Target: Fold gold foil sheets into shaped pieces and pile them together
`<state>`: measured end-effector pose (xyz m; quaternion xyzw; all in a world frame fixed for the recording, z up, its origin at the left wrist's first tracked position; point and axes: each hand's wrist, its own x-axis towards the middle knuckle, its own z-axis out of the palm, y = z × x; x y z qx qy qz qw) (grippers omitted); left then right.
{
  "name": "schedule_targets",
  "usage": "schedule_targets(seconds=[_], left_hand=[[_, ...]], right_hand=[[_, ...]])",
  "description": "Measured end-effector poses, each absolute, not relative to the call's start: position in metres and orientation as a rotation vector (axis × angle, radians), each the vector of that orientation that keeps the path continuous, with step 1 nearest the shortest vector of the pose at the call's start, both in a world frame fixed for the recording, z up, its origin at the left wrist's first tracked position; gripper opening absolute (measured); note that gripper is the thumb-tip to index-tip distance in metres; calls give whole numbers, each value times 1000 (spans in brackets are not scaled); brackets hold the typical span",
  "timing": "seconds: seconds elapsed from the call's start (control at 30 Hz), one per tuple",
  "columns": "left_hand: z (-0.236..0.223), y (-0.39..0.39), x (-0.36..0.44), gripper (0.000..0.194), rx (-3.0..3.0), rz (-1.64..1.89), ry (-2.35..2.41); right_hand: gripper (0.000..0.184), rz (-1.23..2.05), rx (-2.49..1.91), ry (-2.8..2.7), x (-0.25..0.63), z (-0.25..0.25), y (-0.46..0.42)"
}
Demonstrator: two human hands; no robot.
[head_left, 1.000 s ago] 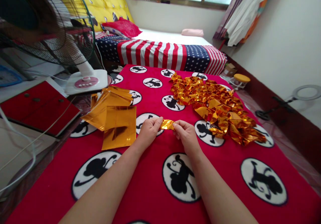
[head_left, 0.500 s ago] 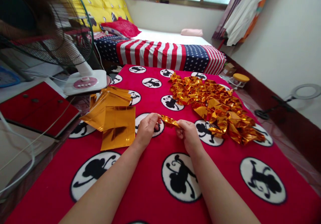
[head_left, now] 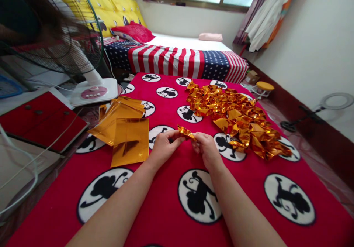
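A small folded piece of gold foil paper (head_left: 186, 131) is between my hands, above the red cloth. My right hand (head_left: 207, 147) pinches its right end between thumb and fingers. At its left end, my left hand (head_left: 166, 143) has curled fingers and a thumb lying along the lower edge; the exact contact of the fingertips is partly hidden. Flat gold foil sheets (head_left: 130, 141) lie left of my left hand, overlapping in a loose stack. A heap of folded gold foil pieces (head_left: 235, 110) spreads to the right, beyond my right hand.
A red cloth with monkey prints (head_left: 155, 210) covers the surface. A fan (head_left: 94, 88) stands at the left, beside a red-fronted cabinet (head_left: 41, 114). Behind is a bed (head_left: 177, 60). On the right are a yellow stool (head_left: 264, 86) and a ring-shaped stand (head_left: 336, 101).
My left hand has shifted its grip: the thumb now reaches right along the foil's lower edge. The foil piece has tilted slightly. My right hand has moved slightly left.
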<state>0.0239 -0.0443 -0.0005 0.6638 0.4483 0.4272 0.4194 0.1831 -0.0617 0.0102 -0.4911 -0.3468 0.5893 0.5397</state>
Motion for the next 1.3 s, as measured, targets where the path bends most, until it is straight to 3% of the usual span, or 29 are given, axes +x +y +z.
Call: schedule_targets(seconds=[0.4,0.57,0.87,1.07,1.3], left_hand=[[-6,-43,27,36,1315,1280,1159],[-6,-44,27,33,1489,1143,1196],[2,-43,28,46,1342,1113,1141],[-1,-44,27,35,1386,1164,1171],[6,-54,26,17,1844,1285,1283]], right_hand=[[30,1381,-1250,-760,183,8,-58],[34,1370,-1187,-672,182,9,-57],[41,1402,-1188,-813,178,7,-61],[37,1404,-1213,-842,177,6,-62],[39,1382,-1201,-825,173,7,-64]])
